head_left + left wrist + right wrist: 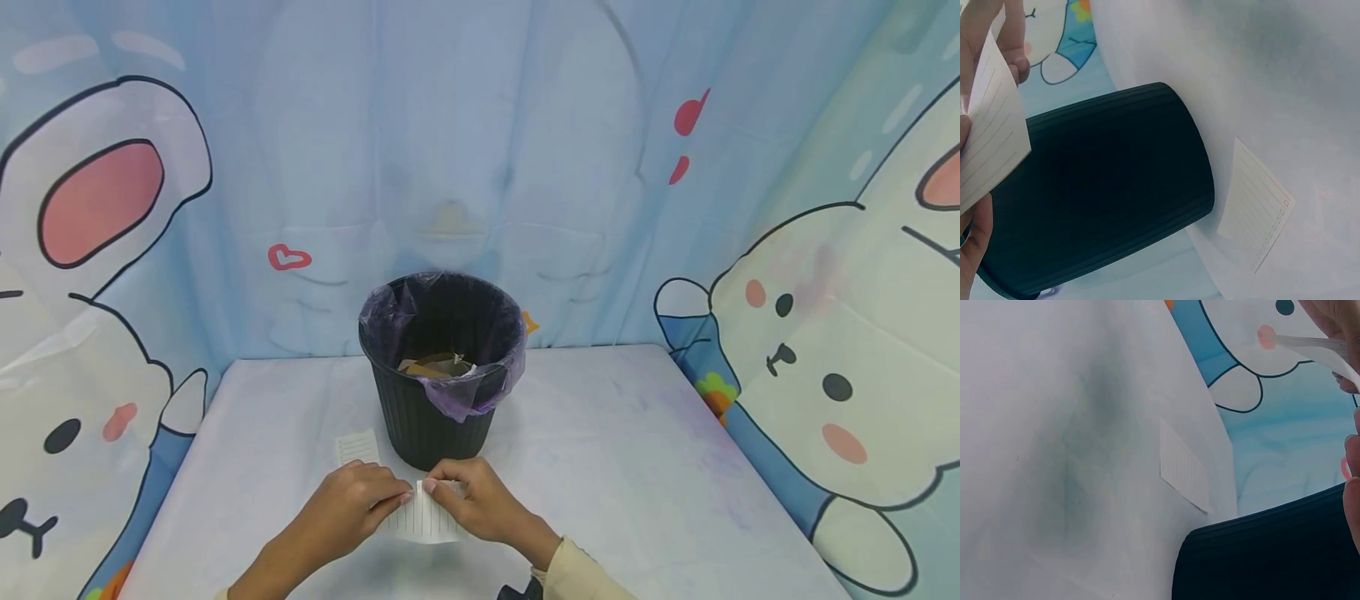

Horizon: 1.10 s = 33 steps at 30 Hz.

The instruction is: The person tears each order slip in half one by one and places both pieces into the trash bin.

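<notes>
A sheet of white lined paper (pixel 423 527) is held up between both hands in front of the bin. My left hand (pixel 351 507) pinches its top edge on the left, thumb against fingers. Close beside it, my right hand (pixel 483 507) pinches the same edge between thumb and index finger. In the left wrist view the lined paper (pixel 1000 131) hangs slightly bent, with ruled lines facing the camera. A second lined paper piece (pixel 357 447) lies flat on the table beyond my left hand; the left wrist view shows small printed boxes along one edge of this piece (pixel 1254 203).
A black ribbed trash bin (pixel 435 425), lined with a purple plastic bag (pixel 468 396), stands just beyond the hands. Brown and whitish scraps (pixel 435 367) lie inside. The white-covered table (pixel 615 450) meets a blue cartoon-rabbit curtain (pixel 450 150) behind and at both sides.
</notes>
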### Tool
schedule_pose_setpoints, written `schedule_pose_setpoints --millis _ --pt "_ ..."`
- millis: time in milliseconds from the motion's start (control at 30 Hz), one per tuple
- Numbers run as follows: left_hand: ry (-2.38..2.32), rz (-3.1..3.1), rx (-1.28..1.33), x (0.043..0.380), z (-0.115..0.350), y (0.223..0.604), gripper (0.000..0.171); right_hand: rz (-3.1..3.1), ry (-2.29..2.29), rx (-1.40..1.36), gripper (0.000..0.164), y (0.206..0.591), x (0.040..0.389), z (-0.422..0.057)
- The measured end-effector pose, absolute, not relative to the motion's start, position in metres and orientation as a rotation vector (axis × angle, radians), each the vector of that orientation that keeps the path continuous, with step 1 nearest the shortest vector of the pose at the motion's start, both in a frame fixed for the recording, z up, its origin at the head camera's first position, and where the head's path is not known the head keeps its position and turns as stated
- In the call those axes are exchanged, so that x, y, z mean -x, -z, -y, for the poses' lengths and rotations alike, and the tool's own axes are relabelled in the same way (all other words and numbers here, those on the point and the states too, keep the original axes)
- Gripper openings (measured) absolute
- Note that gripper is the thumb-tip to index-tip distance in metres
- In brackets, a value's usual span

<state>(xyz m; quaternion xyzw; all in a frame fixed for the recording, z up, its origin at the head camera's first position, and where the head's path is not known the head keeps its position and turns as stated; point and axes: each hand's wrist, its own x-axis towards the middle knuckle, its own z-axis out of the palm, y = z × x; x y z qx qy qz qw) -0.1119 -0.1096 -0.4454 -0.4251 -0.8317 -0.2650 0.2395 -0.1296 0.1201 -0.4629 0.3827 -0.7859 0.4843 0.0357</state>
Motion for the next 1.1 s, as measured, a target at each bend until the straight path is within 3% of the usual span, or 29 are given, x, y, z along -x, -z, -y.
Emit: schedule_pose_setpoints --millis 533,1100 --pt "0.728 2.327 1.137 0.1108 0.1118 0.4455 0.011 2.443 -1.546 -1.158 0.015 0.4644 0.1289 -0.1218" --pt "0.687 2.272 1.154 0.1085 0.1108 0.4420 0.007 2.453 -1.530 -1.122 0.017 0.4597 0.1284 -0.1215"
